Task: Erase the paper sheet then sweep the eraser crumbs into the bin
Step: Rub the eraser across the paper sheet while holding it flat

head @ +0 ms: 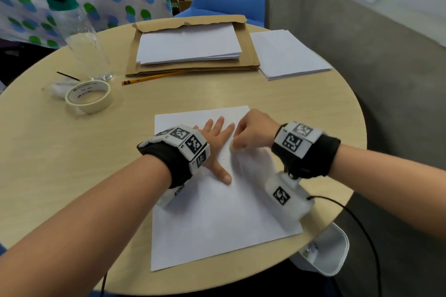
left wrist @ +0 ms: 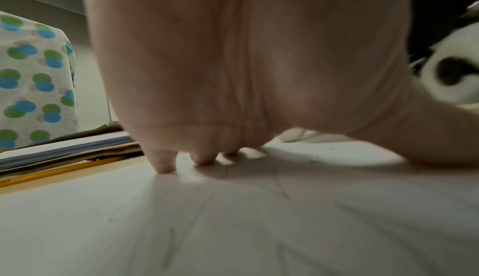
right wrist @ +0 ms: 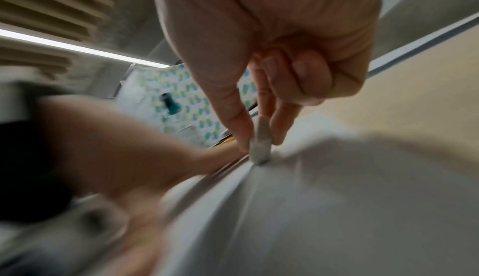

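Observation:
A white paper sheet [head: 217, 219] lies on the round table [head: 72, 164] in front of me. My left hand [head: 217, 137] presses flat on it with straight, spread fingers. My right hand [head: 248, 132] pinches a small white eraser [right wrist: 260, 143] between thumb and fingers, its tip touching the sheet just right of the left hand. The wrist views are blurred. Faint pencil lines [left wrist: 281, 182] and tiny dark crumbs [left wrist: 313, 161] show on the paper. A white bin [head: 330, 251] sits below the table's right front edge.
At the back lie a brown envelope [head: 193, 65] with a paper stack, another paper stack [head: 289, 55] and a yellow pencil [head: 154, 77]. A tape roll [head: 89, 96] and a clear bottle [head: 79, 38] stand at the left. A blue chair [head: 226, 0] is behind the table.

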Motion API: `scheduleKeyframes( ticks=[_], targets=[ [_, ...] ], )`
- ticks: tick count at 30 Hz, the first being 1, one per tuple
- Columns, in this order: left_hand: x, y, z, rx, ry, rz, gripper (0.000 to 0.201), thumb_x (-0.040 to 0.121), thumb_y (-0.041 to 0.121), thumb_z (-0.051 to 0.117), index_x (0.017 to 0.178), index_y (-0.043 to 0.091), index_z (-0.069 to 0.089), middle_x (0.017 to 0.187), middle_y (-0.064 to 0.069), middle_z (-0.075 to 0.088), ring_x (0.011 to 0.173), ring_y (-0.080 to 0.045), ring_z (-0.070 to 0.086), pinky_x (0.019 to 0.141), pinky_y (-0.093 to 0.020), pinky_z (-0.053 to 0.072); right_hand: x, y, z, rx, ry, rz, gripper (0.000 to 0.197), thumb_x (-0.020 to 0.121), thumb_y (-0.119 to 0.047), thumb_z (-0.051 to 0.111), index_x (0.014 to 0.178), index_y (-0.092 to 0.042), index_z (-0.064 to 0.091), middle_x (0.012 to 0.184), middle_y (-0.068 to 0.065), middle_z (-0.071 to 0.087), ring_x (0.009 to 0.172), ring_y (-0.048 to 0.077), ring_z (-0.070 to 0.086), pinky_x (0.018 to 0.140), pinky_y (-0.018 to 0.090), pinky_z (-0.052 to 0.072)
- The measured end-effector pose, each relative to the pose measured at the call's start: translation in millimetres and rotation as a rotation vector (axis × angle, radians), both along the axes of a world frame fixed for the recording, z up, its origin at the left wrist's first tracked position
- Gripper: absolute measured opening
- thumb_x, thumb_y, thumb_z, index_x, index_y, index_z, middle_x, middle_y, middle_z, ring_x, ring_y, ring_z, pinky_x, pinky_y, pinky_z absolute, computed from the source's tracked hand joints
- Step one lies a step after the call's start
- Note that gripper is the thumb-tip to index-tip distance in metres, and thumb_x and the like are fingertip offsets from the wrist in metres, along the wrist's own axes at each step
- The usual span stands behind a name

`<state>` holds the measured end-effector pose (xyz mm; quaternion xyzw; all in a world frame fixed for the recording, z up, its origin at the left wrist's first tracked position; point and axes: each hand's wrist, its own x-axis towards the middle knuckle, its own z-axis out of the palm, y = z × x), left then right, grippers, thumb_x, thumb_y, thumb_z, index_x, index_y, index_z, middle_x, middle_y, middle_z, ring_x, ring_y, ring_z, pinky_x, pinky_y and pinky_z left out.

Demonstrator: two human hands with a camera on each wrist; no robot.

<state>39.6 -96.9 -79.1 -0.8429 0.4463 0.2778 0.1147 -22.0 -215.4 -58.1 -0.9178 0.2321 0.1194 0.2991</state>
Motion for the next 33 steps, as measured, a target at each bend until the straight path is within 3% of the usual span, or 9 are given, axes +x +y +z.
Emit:
scheduleKeyframes(
  ticks=[3,7,12,17,21,25,30,33],
  targets=[
    [0,0,1,-0.004,0.008,-0.011,0.129,0.065,0.062,0.071,0.145,0.027,-0.025,0.154,-0.009,-0.028,0.144,-0.032,-0.019,0.116,-0.053,0.001,-3,-5,4,0.043,0.05,0.001,0.018,0.073,-0.016,0.073,0.087,-0.005,0.072,0.074,0.002,0.064,0.066,0.013,0.056,0.051,0.02,0.039],
    [0,0,1,0.008,-0.002,-0.012,0.129,0.065,0.062,0.07,0.145,0.028,-0.025,0.154,-0.008,-0.029,0.144,-0.031,-0.019,0.116,-0.052,0.0,3,-25,11,0.039,-0.025,-0.181,0.021,0.074,-0.016,0.072,0.092,-0.004,0.074,0.083,0.004,0.068,0.073,0.014,0.056,0.051,0.021,0.037],
    [0,0,1,0.013,-0.001,-0.022,0.127,0.065,0.062,0.071,0.145,0.031,-0.024,0.154,-0.008,-0.029,0.144,-0.031,-0.019,0.116,-0.053,0.0,-15,-6,4,0.149,0.087,-0.062,0.015,0.07,-0.014,0.075,0.083,-0.007,0.072,0.061,-0.001,0.055,0.051,0.011,0.045,0.044,0.022,0.033],
    [0,-2,4,0.017,0.002,-0.006,0.122,0.068,0.062,0.069,0.146,0.033,-0.02,0.155,-0.007,-0.027,0.145,-0.031,-0.016,0.116,-0.053,0.004,-1,-26,12,0.09,-0.009,-0.18,0.021,0.075,-0.017,0.073,0.093,-0.005,0.072,0.08,0.003,0.064,0.063,0.012,0.05,0.05,0.021,0.034],
    [-5,-9,-1,-0.039,-0.011,0.088,0.1,0.078,0.065,0.054,0.148,0.035,-0.011,0.157,-0.006,-0.022,0.146,-0.031,-0.011,0.115,-0.055,0.01,-9,-23,3,0.143,0.005,-0.116,0.01,0.072,-0.015,0.075,0.081,-0.012,0.07,0.065,-0.002,0.056,0.053,0.009,0.044,0.045,0.019,0.031],
    [-8,-15,0,-0.022,-0.02,0.108,0.108,0.074,0.064,0.061,0.147,0.037,-0.013,0.157,-0.006,-0.021,0.145,-0.035,-0.011,0.114,-0.058,0.012,-14,-28,7,0.164,0.121,-0.053,0.009,0.07,-0.019,0.077,0.077,-0.019,0.07,0.066,-0.003,0.057,0.051,0.01,0.041,0.044,0.02,0.031],
    [-6,-17,2,-0.029,-0.004,0.106,0.114,0.071,0.061,0.067,0.147,0.036,-0.013,0.157,-0.007,-0.018,0.145,-0.036,-0.009,0.112,-0.059,0.014,-2,-34,9,0.155,-0.029,-0.137,0.016,0.073,-0.019,0.076,0.087,-0.014,0.073,0.067,-0.003,0.059,0.054,0.008,0.046,0.046,0.019,0.034],
    [-5,-17,1,-0.033,-0.023,0.095,0.116,0.069,0.063,0.067,0.147,0.036,-0.013,0.157,-0.008,-0.017,0.145,-0.037,-0.006,0.111,-0.06,0.017,-18,-27,0,0.194,-0.034,-0.045,0.009,0.072,-0.021,0.077,0.076,-0.019,0.069,0.062,-0.007,0.06,0.055,0.004,0.05,0.045,0.015,0.036]
  ],
)
